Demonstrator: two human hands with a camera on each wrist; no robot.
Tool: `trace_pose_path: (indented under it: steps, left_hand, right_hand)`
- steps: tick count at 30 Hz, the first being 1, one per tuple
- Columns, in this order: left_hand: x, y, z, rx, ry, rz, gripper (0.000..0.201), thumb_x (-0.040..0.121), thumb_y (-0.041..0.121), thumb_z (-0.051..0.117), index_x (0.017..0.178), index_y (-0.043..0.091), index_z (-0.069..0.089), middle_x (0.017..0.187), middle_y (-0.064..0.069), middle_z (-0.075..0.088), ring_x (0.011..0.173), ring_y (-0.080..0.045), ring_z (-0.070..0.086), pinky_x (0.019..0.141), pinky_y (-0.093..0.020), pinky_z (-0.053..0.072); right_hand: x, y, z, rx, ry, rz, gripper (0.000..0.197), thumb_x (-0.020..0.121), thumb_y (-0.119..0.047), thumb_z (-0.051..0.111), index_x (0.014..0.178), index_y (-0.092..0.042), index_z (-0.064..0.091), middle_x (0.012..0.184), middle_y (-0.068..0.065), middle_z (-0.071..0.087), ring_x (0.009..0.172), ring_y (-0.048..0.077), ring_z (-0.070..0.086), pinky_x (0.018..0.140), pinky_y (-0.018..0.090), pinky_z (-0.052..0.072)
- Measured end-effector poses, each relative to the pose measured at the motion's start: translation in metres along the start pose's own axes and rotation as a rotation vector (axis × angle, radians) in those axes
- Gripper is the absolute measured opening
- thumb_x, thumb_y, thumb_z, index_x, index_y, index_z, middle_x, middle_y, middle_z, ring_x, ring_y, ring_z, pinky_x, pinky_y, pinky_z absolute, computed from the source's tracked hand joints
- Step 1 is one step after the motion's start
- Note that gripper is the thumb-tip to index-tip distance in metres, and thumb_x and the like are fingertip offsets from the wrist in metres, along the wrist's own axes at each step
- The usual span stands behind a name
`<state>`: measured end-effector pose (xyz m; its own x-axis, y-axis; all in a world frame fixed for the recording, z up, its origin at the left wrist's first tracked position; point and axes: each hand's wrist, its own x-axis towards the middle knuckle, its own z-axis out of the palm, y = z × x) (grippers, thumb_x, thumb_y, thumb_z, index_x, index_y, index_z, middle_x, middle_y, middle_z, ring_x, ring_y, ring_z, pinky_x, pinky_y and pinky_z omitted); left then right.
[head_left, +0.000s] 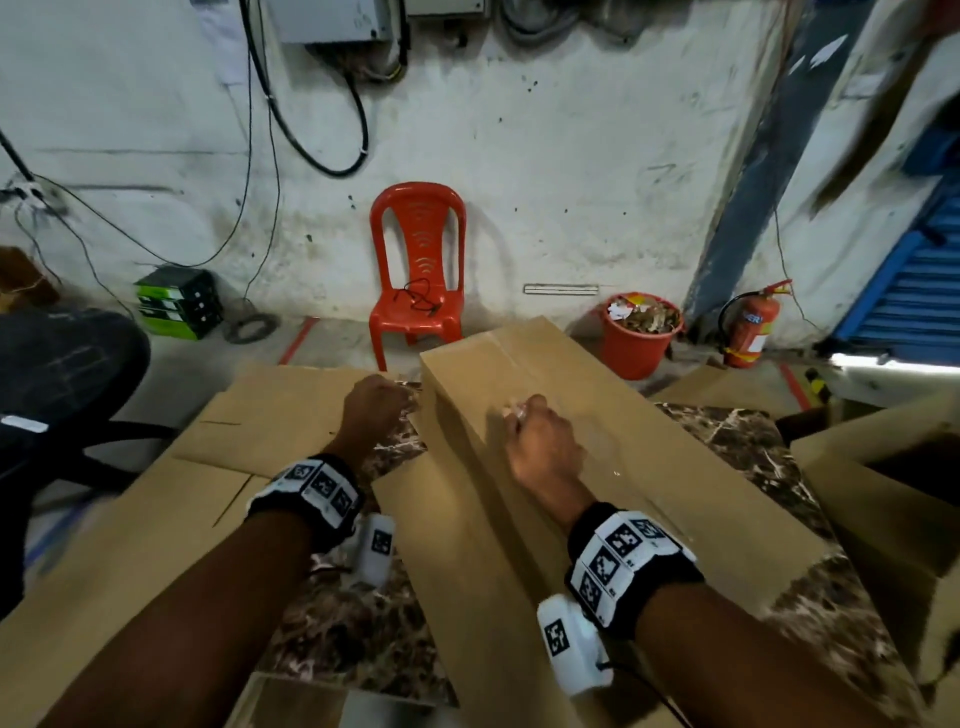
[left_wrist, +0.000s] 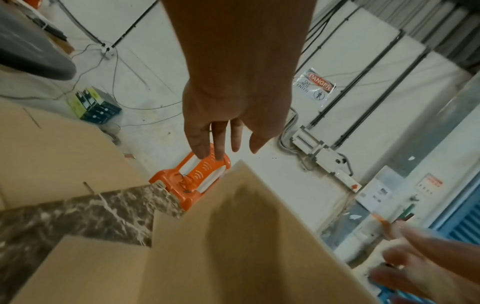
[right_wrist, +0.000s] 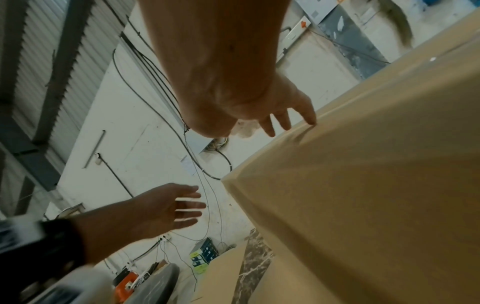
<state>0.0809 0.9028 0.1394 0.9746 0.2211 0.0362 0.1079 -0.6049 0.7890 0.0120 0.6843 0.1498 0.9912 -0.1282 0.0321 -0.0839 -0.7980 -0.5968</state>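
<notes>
Right hand, grip open, touched the cardboard box; the open left hand needed to brace its side.

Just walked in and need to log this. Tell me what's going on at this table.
A person is working at a dark marble table on a long brown cardboard box that lies closed on it. The right hand is on the box's top, with a fingertip touching the cardboard. The left hand hovers open by the box's far left corner and holds nothing. Flat brown cardboard sheets lie on the table to the left.
</notes>
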Motion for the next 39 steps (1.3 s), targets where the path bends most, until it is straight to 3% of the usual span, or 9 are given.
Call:
trace_pose_path:
  steps: [6, 9, 15, 18, 23, 27, 32, 35, 39]
  left_hand:
    - [0.095, -0.024, 0.023, -0.166, -0.088, -0.023, 0.035, 0.094, 0.026, 0.060, 0.120, 0.003, 0.057, 0.118, -0.011, 0.061, 0.107, -0.026, 0.058, 0.082, -0.030, 0.045]
    - [0.103, -0.017, 0.040, -0.254, -0.264, -0.003, 0.023, 0.098, 0.018, 0.055, 0.119, 0.010, 0.057, 0.117, -0.010, 0.060, 0.104, -0.025, 0.058, 0.074, -0.025, 0.044]
    - [0.094, -0.035, 0.052, -0.282, -0.212, -0.041, 0.014, 0.082, 0.011, 0.068, 0.095, 0.015, 0.063, 0.090, -0.006, 0.067, 0.084, -0.026, 0.063, 0.068, -0.035, 0.048]
    - [0.060, -0.037, 0.041, -0.358, -0.187, 0.016, 0.016, 0.084, 0.000, 0.065, 0.077, 0.014, 0.066, 0.071, 0.011, 0.068, 0.067, -0.004, 0.063, 0.058, -0.018, 0.047]
    - [-0.006, -0.053, 0.045, -0.360, -0.034, -0.056, 0.025, 0.080, 0.008, 0.075, 0.095, 0.008, 0.055, 0.082, 0.003, 0.061, 0.076, -0.016, 0.060, 0.061, -0.020, 0.043]
    - [-0.066, -0.040, 0.052, -0.253, -0.045, -0.020, 0.019, 0.083, 0.018, 0.074, 0.089, 0.018, 0.056, 0.082, 0.004, 0.065, 0.075, -0.012, 0.063, 0.059, -0.020, 0.044]
    - [-0.071, -0.025, 0.041, -0.317, -0.115, -0.024, 0.025, 0.095, 0.030, 0.061, 0.075, 0.014, 0.062, 0.066, 0.006, 0.064, 0.059, -0.002, 0.060, 0.055, -0.016, 0.044]
    - [-0.018, -0.020, 0.033, -0.363, -0.127, 0.035, 0.029, 0.096, 0.032, 0.056, 0.090, 0.004, 0.062, 0.078, -0.001, 0.064, 0.073, -0.016, 0.063, 0.061, -0.021, 0.047]
    - [0.060, 0.013, 0.034, -0.369, -0.191, 0.088, 0.024, 0.100, 0.016, 0.052, 0.121, 0.007, 0.053, 0.104, 0.005, 0.061, 0.086, 0.000, 0.058, 0.080, -0.023, 0.046]
  right_hand:
    - [-0.016, -0.023, 0.062, -0.270, 0.017, 0.136, 0.041, 0.102, -0.035, 0.036, 0.139, -0.015, 0.038, 0.153, 0.012, 0.032, 0.144, 0.032, 0.022, 0.116, 0.060, 0.018]
    - [-0.029, -0.018, 0.076, -0.392, 0.011, 0.097, 0.044, 0.101, -0.031, 0.035, 0.141, -0.014, 0.037, 0.161, 0.013, 0.022, 0.149, 0.033, 0.013, 0.120, 0.056, 0.008]
    - [-0.017, 0.014, 0.072, -0.421, 0.171, 0.012, 0.044, 0.101, -0.043, 0.034, 0.117, -0.013, 0.061, 0.127, 0.012, 0.063, 0.120, 0.031, 0.056, 0.104, 0.047, 0.042]
    - [-0.008, 0.042, 0.051, -0.387, 0.290, -0.115, 0.036, 0.098, -0.040, 0.044, 0.109, -0.013, 0.065, 0.105, 0.008, 0.071, 0.098, 0.025, 0.067, 0.089, 0.035, 0.052]
    - [0.007, 0.087, 0.020, -0.353, 0.272, -0.237, 0.032, 0.100, -0.041, 0.043, 0.115, -0.021, 0.063, 0.107, 0.000, 0.070, 0.095, 0.019, 0.065, 0.078, 0.029, 0.051]
    - [0.019, 0.114, 0.000, -0.401, 0.271, -0.295, 0.043, 0.096, -0.040, 0.036, 0.109, -0.013, 0.066, 0.104, 0.006, 0.067, 0.096, 0.027, 0.062, 0.081, 0.035, 0.048]
    - [0.022, 0.101, -0.004, -0.234, 0.347, -0.108, 0.057, 0.085, -0.045, 0.031, 0.104, -0.004, 0.066, 0.102, 0.016, 0.064, 0.095, 0.036, 0.058, 0.082, 0.044, 0.048]
    - [0.006, 0.060, 0.015, -0.153, 0.424, -0.043, 0.052, 0.083, -0.043, 0.031, 0.101, -0.007, 0.065, 0.104, 0.015, 0.063, 0.096, 0.036, 0.057, 0.082, 0.045, 0.047]
    - [-0.017, 0.022, 0.063, -0.250, 0.401, 0.057, 0.041, 0.089, -0.041, 0.037, 0.107, -0.016, 0.065, 0.123, 0.009, 0.060, 0.121, 0.032, 0.053, 0.101, 0.070, 0.033]
